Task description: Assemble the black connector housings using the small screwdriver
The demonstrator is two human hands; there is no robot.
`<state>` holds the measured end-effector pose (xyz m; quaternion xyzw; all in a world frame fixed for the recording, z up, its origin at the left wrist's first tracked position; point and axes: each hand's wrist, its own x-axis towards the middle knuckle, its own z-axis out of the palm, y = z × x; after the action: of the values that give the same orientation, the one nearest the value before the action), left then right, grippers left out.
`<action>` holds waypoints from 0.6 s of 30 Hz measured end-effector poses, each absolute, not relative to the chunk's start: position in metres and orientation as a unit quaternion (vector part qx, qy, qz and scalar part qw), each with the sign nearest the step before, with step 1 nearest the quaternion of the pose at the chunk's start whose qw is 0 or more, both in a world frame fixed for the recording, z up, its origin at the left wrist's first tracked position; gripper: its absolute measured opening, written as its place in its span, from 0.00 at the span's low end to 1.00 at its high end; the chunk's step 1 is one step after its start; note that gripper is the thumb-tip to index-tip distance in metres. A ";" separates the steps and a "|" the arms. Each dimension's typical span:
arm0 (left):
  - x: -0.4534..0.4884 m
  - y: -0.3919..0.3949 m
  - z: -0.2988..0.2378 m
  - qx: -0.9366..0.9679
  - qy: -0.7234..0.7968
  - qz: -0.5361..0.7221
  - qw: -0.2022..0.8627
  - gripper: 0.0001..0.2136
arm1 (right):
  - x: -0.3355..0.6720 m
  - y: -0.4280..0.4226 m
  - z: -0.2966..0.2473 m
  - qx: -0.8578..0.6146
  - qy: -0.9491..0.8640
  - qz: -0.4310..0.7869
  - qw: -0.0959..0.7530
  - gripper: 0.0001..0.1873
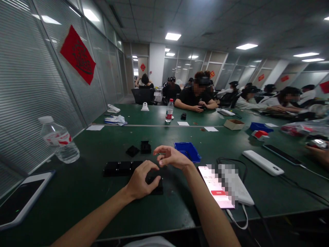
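My left hand [141, 180] rests on the table, thumb and forefinger curved around a black square plastic part [158, 189]. Much of that part is hidden under the hand. Just above and to the right, my right hand [172, 157] is raised, with thumb and fingertips bent together. Anything between those fingertips is too small to make out. A row of black square blocks [117, 168] lies left of my left hand, partly covered by it. Beyond the hands are a flat black piece [132, 151] and an open black holder [145, 146].
A blue tray [192, 157] sits behind my right wrist. On the right lie a lit phone [214, 192], a white power bank [263, 163] and cables. A water bottle [60, 142] and another phone [27, 197] are at left. Someone sits across the table.
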<state>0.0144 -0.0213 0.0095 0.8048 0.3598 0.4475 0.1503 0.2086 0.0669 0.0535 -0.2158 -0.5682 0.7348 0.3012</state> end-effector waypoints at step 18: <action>0.017 -0.017 -0.003 0.747 0.346 0.561 0.087 0.10 | 0.199 0.070 0.039 -0.194 -0.588 0.748 0.238 0.30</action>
<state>0.0174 -0.0167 -0.0028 0.7473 0.3457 0.5608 0.0869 0.1991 0.0698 0.0391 -0.1944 -0.5880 0.7483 0.2378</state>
